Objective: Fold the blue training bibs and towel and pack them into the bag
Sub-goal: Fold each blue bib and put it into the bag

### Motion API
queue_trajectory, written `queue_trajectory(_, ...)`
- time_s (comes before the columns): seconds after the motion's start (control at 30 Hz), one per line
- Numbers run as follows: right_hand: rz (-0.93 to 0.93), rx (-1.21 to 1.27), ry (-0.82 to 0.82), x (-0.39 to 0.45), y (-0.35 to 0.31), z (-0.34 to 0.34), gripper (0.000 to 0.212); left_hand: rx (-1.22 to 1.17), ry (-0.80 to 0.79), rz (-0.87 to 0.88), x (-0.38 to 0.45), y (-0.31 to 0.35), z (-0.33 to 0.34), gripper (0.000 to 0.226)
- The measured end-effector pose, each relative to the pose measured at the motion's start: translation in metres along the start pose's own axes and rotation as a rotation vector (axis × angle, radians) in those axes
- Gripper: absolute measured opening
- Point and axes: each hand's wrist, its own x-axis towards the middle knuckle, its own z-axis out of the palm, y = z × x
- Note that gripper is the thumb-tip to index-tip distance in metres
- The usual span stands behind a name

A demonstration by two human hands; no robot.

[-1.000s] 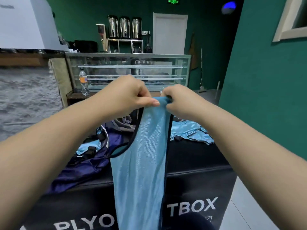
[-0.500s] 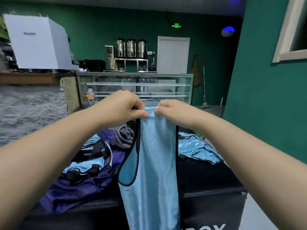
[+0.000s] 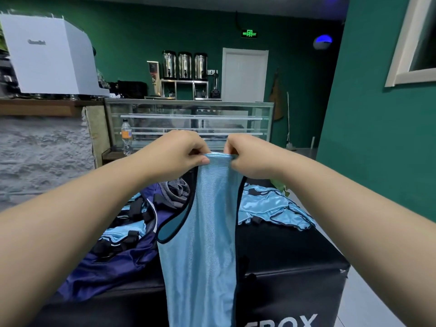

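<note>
hands lifted higher than a second ago: left hand (image 3: 173,153) and right hand (image 3: 247,156) pinch light-blue mesh bib (image 3: 203,232) strap, bib hanging straighter for folding.

Shiny mesh cloth bib (image 3: 200,244); matt black box (image 3: 290,263).

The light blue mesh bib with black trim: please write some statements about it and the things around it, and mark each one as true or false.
1. Both the left hand and the right hand pinch the top edge of the light blue mesh bib with black trim. True.
2. The bib lies flat on the black padded box. False: it hangs down from the hands in front of the box.
3. The dark blue bag lies left of the hanging bib. True.
4. The bag holds no bibs. False: light blue fabric shows inside it.
5. A crumpled pile of light blue bibs lies on the box, right of the hanging bib. True.
</note>
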Motion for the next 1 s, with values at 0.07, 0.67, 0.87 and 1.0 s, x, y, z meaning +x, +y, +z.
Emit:
queue_trajectory(0.07,0.041,0.009,0.005,0.002,-0.001,0.001,0.016,-0.03,0.036,0.0,0.001,0.001,0.001,0.014)
queue_trajectory(0.67,-0.118,0.19,0.269,0.002,0.01,0.023,0.027,-0.175,0.176,-0.147,-0.004,-0.001,0.02,0.016)
queue_trajectory(0.87,-0.15,0.293,0.309,0.004,0.012,0.026,0.017,-0.971,0.075,-0.37,-0.012,0.012,0.041,0.018)
queue_trajectory(1.0,-0.148,0.31,0.337,0.005,0.02,0.024,0.015,-0.954,-0.165,-0.274,-0.024,0.014,0.056,0.014)
